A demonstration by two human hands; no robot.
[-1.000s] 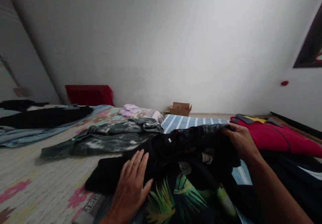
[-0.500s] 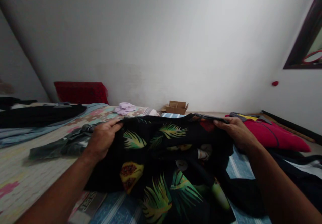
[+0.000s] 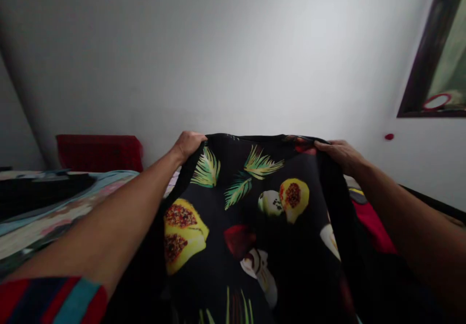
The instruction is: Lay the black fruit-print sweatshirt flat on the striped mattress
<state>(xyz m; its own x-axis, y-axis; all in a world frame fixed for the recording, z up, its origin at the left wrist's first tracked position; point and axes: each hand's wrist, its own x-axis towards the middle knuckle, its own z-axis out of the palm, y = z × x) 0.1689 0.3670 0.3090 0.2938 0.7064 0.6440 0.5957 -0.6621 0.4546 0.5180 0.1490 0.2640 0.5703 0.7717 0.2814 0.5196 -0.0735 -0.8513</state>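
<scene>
A black garment (image 3: 255, 217) printed with green leaves and yellow and red fruit hangs spread out in front of me, filling the lower middle of the view. My left hand (image 3: 187, 143) grips its top edge at the left corner. My right hand (image 3: 337, 153) grips the same edge at the right corner. Both arms are stretched forward and hold the cloth up at about the height of the far wall's base. The garment hides the clothes that lie on the bed behind and under it.
A red pillow (image 3: 98, 152) leans on the white wall at the left. The patterned bedspread (image 3: 54, 217) with a dark garment (image 3: 40, 193) on it shows at the left, a red garment (image 3: 371, 222) at the right. A dark window frame (image 3: 425, 72) is at the upper right.
Both hands have lifted the printed garment off the bed and spread it wide in front of me. The left hand went from lying flat on the cloth to gripping its top edge.
</scene>
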